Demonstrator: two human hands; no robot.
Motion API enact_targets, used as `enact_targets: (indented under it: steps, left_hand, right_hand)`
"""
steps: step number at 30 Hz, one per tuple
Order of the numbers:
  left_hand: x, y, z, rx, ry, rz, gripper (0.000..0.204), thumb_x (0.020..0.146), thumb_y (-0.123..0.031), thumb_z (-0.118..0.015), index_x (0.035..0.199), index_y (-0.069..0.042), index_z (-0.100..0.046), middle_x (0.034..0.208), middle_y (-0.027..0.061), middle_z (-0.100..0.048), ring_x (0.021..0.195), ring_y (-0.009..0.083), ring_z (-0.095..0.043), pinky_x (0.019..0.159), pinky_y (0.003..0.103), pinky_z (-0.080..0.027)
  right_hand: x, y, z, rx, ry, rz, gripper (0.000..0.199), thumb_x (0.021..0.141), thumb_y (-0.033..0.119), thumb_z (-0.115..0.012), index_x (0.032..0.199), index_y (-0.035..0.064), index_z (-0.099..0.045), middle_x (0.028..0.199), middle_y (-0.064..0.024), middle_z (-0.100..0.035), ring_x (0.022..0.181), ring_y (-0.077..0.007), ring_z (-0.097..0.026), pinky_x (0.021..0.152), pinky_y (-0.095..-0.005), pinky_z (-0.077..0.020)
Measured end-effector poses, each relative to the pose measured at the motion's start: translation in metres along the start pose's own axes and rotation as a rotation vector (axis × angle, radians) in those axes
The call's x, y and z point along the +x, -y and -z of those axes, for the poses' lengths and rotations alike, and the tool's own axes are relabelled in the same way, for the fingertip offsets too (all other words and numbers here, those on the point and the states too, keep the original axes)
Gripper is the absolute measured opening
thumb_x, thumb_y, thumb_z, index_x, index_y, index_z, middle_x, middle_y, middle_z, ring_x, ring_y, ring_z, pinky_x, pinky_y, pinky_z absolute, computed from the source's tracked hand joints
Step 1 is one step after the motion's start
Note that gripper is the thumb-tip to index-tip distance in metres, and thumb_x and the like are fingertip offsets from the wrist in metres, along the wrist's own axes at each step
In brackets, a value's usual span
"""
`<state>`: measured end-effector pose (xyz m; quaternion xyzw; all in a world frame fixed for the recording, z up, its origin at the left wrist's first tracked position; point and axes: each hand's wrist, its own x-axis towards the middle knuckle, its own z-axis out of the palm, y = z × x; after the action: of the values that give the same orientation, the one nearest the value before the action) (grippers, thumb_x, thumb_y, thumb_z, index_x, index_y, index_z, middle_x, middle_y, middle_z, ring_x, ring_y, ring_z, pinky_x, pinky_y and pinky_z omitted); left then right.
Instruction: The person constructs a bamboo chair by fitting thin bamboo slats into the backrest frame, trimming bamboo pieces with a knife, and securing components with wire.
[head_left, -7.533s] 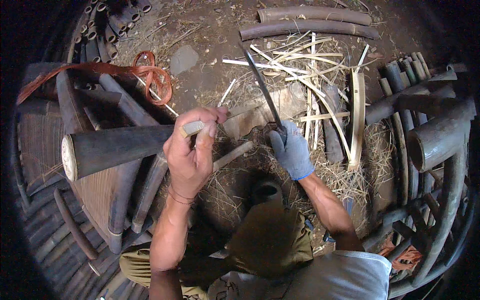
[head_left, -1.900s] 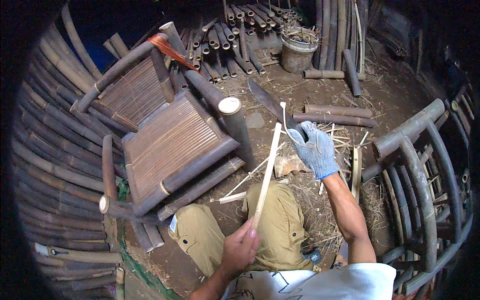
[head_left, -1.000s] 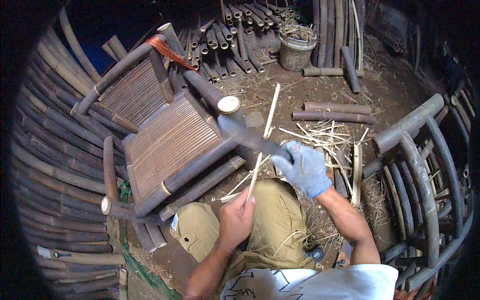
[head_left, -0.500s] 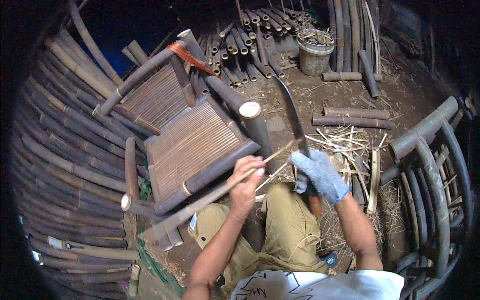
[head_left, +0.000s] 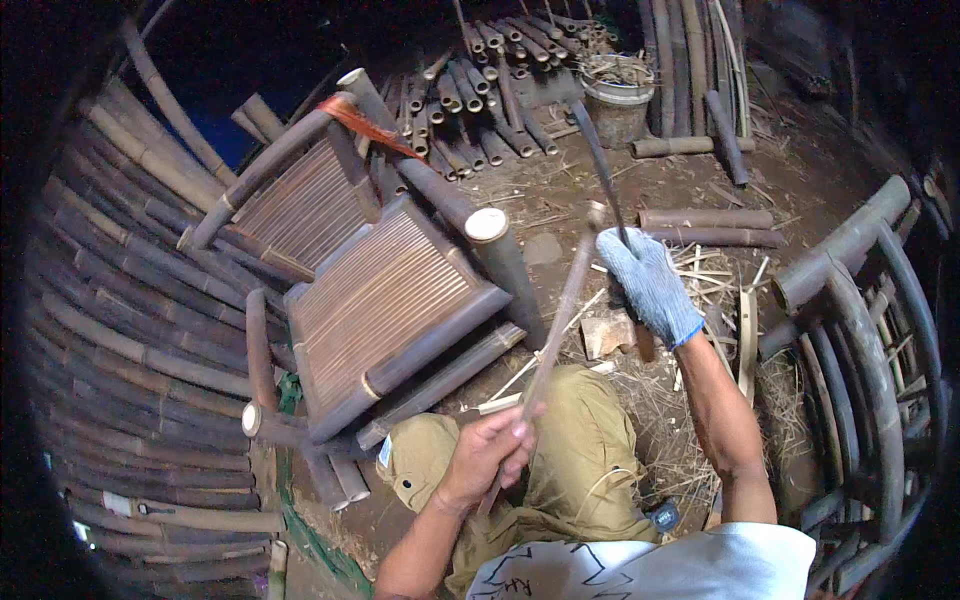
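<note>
head | left hand [head_left: 490, 455]: blurred strip [head_left: 565, 318] | right hand [head_left: 648, 285]: long knife [head_left: 601, 168]

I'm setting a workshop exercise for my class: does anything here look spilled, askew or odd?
Yes: pale strips and shavings lie strewn on the earth floor at right, looking untidy. Also, only the right hand, holding a knife, is gloved; the left hand, gripping a blurred strip, is bare.

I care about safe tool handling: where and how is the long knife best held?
Probably grip the long knife by its brown handle, coming from the person's right, as the gloved right hand does: the blade slants forward and away, leaving the handle end nearest.
</note>
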<state>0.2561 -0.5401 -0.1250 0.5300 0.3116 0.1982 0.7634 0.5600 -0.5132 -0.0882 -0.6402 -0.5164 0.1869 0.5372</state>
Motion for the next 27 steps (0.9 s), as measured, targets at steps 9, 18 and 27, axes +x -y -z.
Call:
enact_targets:
  steps: [9, 18, 27]
  left_hand:
    - [0.027, -0.022, -0.007, 0.486, -0.398, -0.286, 0.036, 0.103, -0.023, -0.053, 0.125, 0.004, -0.062, 0.078, 0.0019, -0.056, 0.061, 0.0065, -0.048, 0.055, 0.025, -0.041]
    - [-0.002, 0.029, -0.023, 0.629, -0.358, -0.452, 0.036, 0.099, -0.011, -0.055, 0.132, 0.002, -0.058, 0.088, 0.0085, -0.064, 0.075, 0.0134, -0.058, 0.067, 0.027, -0.049]
    - [-0.012, 0.024, -0.014, 0.682, -0.394, -0.445, 0.036, 0.097, -0.008, -0.055, 0.132, 0.001, -0.059, 0.088, 0.0110, -0.066, 0.083, 0.0176, -0.062, 0.074, 0.029, -0.051]
  right_hand:
    - [-0.077, 0.015, -0.037, -0.524, 0.175, 0.354, 0.051, 0.083, 0.058, -0.067, 0.075, 0.0075, -0.060, 0.066, -0.0180, -0.061, 0.062, -0.0375, -0.064, 0.056, -0.0473, -0.0484]
    - [-0.015, -0.037, 0.005, -0.713, -0.180, 0.213, 0.048, 0.091, 0.055, -0.060, 0.082, 0.0083, -0.063, 0.071, -0.0174, -0.065, 0.067, -0.0377, -0.067, 0.058, -0.0477, -0.0511]
    - [-0.030, -0.031, -0.003, -0.765, 0.360, 0.519, 0.040, 0.087, 0.050, -0.064, 0.083, 0.0103, -0.063, 0.076, -0.0156, -0.066, 0.076, -0.0363, -0.068, 0.065, -0.0487, -0.0522]
